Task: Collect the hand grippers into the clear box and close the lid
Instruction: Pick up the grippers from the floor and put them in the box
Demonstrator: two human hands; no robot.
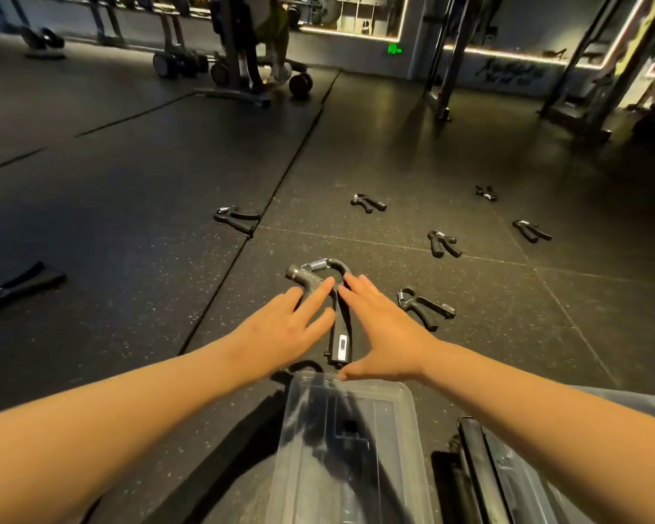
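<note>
The left hand [292, 329] and right hand [384, 332], fingers straight, press either side of the nearest hand gripper [339, 334], equally near both, its handles pointing back toward the clear box [402, 395] just behind.

One wide-angle head camera faces forward and down, close over the left hand [289, 329] and right hand [388, 336], low above the floor [129, 183].
</note>
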